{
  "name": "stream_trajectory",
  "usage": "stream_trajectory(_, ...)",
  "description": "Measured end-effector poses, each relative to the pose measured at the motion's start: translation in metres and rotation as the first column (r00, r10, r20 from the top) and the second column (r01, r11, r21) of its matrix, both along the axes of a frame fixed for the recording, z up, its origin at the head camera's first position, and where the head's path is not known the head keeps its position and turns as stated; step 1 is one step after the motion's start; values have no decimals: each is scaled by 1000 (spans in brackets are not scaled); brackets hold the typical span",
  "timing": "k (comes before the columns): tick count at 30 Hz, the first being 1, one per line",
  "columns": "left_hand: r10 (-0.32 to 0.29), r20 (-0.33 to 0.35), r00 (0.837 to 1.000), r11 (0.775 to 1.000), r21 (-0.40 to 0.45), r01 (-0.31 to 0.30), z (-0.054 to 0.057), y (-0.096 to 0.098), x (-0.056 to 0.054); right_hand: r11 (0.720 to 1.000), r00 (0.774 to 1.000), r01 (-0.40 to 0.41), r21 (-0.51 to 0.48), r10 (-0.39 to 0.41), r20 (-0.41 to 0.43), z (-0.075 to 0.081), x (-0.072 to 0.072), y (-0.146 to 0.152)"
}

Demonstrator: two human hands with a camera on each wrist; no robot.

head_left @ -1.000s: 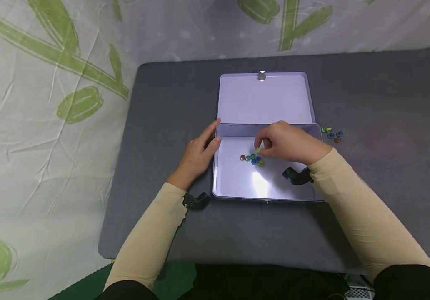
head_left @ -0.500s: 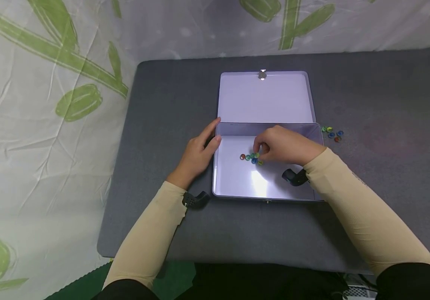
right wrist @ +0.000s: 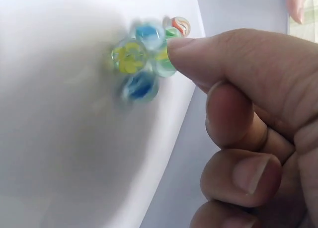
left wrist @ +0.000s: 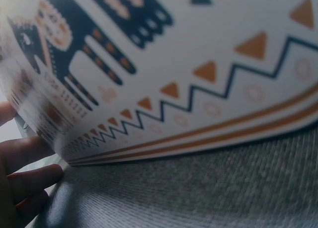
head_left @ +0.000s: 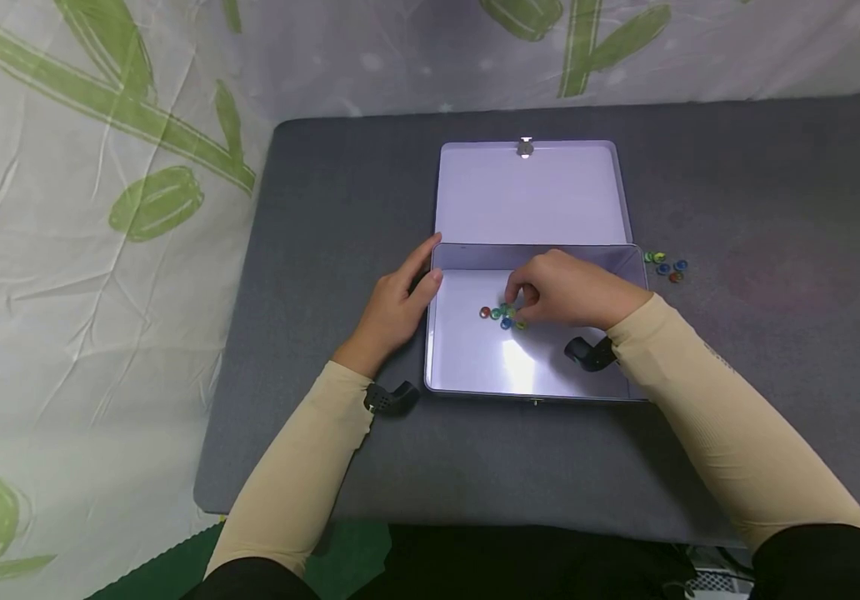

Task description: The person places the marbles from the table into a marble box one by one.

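My right hand (head_left: 576, 292) is over the inside of an open metal box (head_left: 467, 367), its thumb and a finger pinching a yellow-green glass marble (right wrist: 164, 59). That marble sits against a small cluster on the box floor: blue marbles (right wrist: 140, 85), a yellow marble (right wrist: 127, 57), green ones (head_left: 496, 314) and a red-striped marble (head_left: 485, 312). The other fingers of this hand are curled in. My left hand (head_left: 394, 317) rests along the box's left side with fairly straight fingers, thumb at the rim. The left wrist view shows its fingertips against the patterned outer wall (left wrist: 208, 109).
Several more marbles (head_left: 664, 268) lie on the grey table (head_left: 775, 250) just right of the box. The box's lid (head_left: 527, 196) lies back behind it, a metal clasp (head_left: 525, 148) at its far edge. A patterned white curtain (head_left: 385, 58) hangs beyond the table.
The right hand has lowered the yellow-green marble to the cluster and nudged it slightly left. A blue marble shifted a little left too. The left hand stays in place.
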State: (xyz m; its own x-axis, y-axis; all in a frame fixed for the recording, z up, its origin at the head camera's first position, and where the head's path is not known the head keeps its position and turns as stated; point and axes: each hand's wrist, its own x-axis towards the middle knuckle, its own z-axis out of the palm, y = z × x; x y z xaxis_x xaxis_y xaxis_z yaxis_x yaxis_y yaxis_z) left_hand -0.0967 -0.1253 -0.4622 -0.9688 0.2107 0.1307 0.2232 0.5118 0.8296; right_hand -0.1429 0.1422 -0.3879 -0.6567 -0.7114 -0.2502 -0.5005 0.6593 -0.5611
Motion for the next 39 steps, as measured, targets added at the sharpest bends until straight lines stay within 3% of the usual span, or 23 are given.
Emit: stream_trajectory(39,5,5,1000,1000,10,-5,-1,0,-1,994,996,84,-75,-86,-29,7,1,1)
